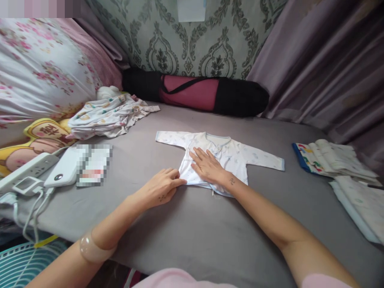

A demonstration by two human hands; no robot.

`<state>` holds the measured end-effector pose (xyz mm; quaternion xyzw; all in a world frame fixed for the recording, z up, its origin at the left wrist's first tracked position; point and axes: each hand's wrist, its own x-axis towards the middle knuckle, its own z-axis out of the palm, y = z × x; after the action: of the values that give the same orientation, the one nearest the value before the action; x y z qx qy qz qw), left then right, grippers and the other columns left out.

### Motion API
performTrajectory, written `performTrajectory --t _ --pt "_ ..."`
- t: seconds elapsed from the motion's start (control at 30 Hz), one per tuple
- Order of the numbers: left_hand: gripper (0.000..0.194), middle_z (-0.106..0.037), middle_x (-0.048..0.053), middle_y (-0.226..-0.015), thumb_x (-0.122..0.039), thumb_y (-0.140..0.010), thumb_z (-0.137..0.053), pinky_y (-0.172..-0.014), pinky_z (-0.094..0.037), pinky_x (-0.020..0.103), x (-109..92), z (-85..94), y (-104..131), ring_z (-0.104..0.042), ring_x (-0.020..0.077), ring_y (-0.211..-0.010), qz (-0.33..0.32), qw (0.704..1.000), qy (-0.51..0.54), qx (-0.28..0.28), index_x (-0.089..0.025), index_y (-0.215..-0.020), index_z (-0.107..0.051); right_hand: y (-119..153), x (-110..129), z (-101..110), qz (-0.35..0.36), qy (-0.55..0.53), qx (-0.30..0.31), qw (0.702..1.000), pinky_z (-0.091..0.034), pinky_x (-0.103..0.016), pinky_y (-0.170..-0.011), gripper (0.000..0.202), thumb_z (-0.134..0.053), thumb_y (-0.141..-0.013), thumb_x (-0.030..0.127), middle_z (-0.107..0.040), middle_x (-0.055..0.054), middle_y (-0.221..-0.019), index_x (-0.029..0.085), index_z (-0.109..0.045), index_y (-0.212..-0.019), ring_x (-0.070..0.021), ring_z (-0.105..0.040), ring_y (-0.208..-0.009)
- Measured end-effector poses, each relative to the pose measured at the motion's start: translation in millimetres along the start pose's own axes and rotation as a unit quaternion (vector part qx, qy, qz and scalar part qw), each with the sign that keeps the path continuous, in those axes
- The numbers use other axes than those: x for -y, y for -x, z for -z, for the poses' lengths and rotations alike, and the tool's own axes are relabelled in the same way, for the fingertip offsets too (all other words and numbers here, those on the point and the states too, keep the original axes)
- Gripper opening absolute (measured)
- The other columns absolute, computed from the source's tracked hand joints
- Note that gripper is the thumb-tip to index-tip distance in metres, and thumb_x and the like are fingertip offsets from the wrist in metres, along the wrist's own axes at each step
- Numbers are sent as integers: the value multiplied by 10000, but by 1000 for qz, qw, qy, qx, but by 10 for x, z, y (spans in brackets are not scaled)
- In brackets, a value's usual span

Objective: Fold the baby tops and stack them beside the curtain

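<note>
A small white baby shirt (237, 158) with light blue edging lies spread out on the grey sheet, its sleeves stretched to both sides and its neckline away from me. My left hand (163, 186) pinches the lower left corner of the shirt between thumb and fingers. Flat on the front of the shirt rests my right hand (207, 166), fingers apart, palm down. A short tie hangs out at the bottom hem, near my right wrist.
A black and maroon roll bag (189, 93) lies along the wall. Crumpled patterned cloth (105, 116), a white power bank (67, 166) and a power strip (33, 172) are at left. Folded clothes (333, 160) lie at right; a teal basket (27, 260) stands below the left edge.
</note>
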<state>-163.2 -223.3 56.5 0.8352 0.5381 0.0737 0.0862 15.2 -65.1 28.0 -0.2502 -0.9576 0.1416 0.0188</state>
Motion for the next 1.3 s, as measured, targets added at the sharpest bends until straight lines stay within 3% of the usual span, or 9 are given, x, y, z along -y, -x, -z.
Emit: performTrajectory --t 0.13,0.3,0.43,0.57,0.7,0.8,0.97,1.1,1.3 --pt "248 -634 46 -780 -89 -790 -463 -732 -448 312 139 134 -221 -579 196 -775 -1 999 46 18 -209 -818 -678 29 12 -91 6 34 -54 998 -113 -489 -1169 554 -331 -991 380 -232 -151 -1583 132 -331 -1487 -270 -170 -1462" --pt "394 -689 84 -936 -27 -738 -392 -850 -485 330 486 136 -1011 -623 206 -910 21 987 98 -129 -160 -965 -685 64 31 -92 73 39 -161 984 -303 -475 -1066 404 -446 -958 325 -479 -201 -1385 112 -536 -1290 -288 -386 -1304" --pt "508 -698 69 -1081 27 -702 -388 -894 -485 286 671 69 -1758 -642 179 -986 -7 994 82 -75 -172 -1066 -682 45 38 -130 124 52 -152 979 -406 -426 -939 277 -410 -985 267 -625 -148 -1108 142 -648 -1053 -255 -530 -1068" --pt "367 -701 120 -1096 -38 -796 -451 -930 -465 309 739 -78 -2154 -645 220 -1034 43 999 27 -12 -132 -1059 -689 -2 43 -174 160 37 -128 978 -409 -370 -980 273 -383 -1001 228 -622 -127 -1167 141 -611 -1123 -223 -533 -1120" --pt "302 -651 151 -1214 -145 -840 -526 -1047 -383 359 771 -248 -2215 -592 234 -1146 18 999 21 -24 -114 -1115 -648 31 85 -169 176 -2 -100 979 -367 -362 -1057 335 -357 -1007 217 -573 -150 -1281 108 -503 -1287 -205 -500 -1219" --pt "328 -631 149 -1244 -209 -858 -545 -1070 -352 344 773 -298 -2205 -573 223 -1168 30 999 27 -21 -116 -1167 -603 125 168 -180 155 12 -105 982 -298 -439 -1115 417 -363 -1003 279 -487 -171 -1402 111 -419 -1380 -248 -394 -1343" --pt "363 -635 124 -1212 -282 -845 -580 -1064 -350 349 694 -231 -2190 -574 227 -1130 57 998 35 -8 -134 -1176 -574 275 375 -252 93 36 -92 991 -171 -528 -1165 569 -393 -983 399 -365 -227 -1500 51 -351 -1432 -319 -257 -1427" --pt "347 -627 103 -1218 -295 -846 -560 -1033 -385 336 610 -173 -2164 -553 240 -1147 89 996 26 0 -160 -1165 -586 376 572 -294 69 18 -73 995 -176 -503 -1175 615 -390 -980 437 -322 -241 -1519 21 -356 -1432 -318 -217 -1445" --pt "383 -585 97 -1287 -299 -884 -519 -1050 -361 311 541 -173 -2116 -529 218 -1197 98 995 -4 10 -180 -1247 -541 668 900 -261 98 -49 -25 994 -167 -471 -1189 688 -394 -974 458 -276 -263 -1532 -40 -329 -1445 -333 -185 -1453"
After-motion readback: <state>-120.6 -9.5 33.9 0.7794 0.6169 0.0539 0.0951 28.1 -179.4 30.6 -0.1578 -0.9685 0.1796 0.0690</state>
